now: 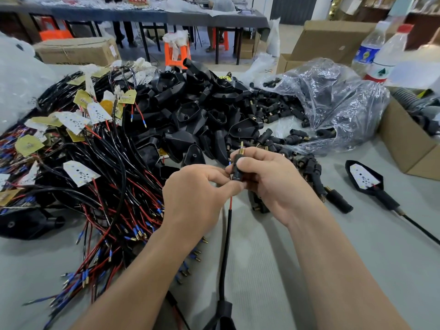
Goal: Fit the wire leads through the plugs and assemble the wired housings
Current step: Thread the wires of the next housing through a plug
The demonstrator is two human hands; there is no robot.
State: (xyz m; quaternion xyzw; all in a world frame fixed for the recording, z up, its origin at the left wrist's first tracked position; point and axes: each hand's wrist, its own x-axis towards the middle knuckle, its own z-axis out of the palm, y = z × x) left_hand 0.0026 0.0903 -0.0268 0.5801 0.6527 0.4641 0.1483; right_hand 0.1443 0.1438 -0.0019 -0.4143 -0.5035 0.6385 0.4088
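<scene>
My right hand grips a black plug upright, its brass threaded tip pointing up. My left hand pinches the thin red and blue wire leads just under the plug. The leads come out of a black cable that runs down to a black housing at the bottom edge. A heap of black housings lies in the middle of the table. Left of it sprawls a tangle of wired LED boards. Loose plugs spill from a clear bag.
One assembled housing with an LED board lies at the right on the grey table. A clear plastic bag, cardboard boxes and two water bottles stand at the back right.
</scene>
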